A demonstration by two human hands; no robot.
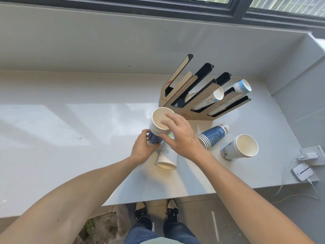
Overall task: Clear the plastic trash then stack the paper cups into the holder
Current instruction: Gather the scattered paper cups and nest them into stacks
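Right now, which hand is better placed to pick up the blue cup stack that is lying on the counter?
The right hand. The lying blue stack sits just to its right, very near. The left hand grips the base of the held stack and would have to cross over.

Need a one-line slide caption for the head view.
Both hands, left hand and right hand, grip a blue cup stack before the cup holder.

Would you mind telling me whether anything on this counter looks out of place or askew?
Yes: three lots of cups lie tipped on the counter instead of in the holder: a white cup, a blue stack and a pale stack. Nothing looks spilled.
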